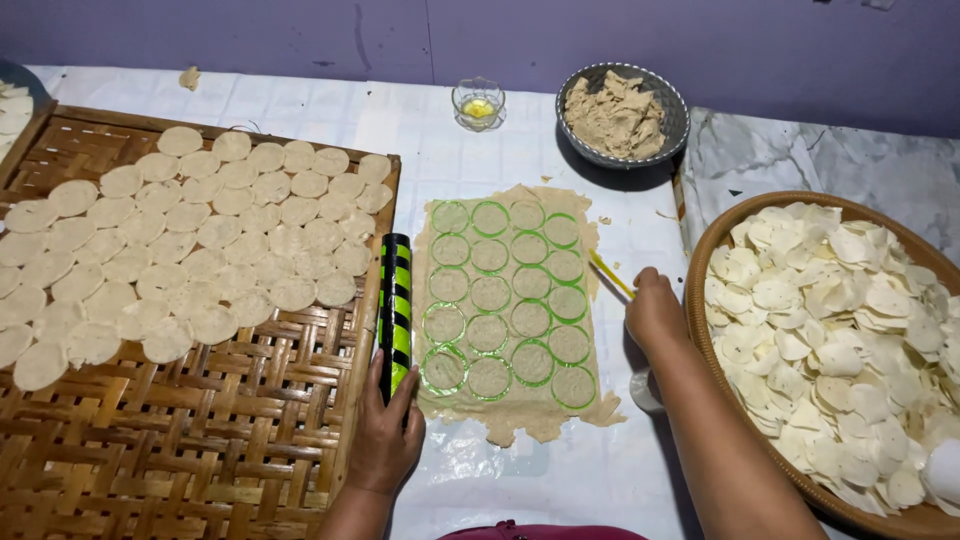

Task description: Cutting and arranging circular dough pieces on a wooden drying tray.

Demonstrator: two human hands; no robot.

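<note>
- Both forearms are bare up to the lower frame edge; no sleeves show.
- The left hand [383, 432] and right hand [655, 312] wear no gloves.
- No rings or watch visible, though the fingers are partly hidden.
- A strip of magenta clothing [540, 531] shows at the waist, perhaps a shirt.

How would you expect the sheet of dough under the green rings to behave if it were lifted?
The dough sheet looks thin with ragged edges, so probably floppy and apt to tear. The green rings have cut it into rounds, so it would likely come apart. It lies flat, possibly clinging to the table.
</note>
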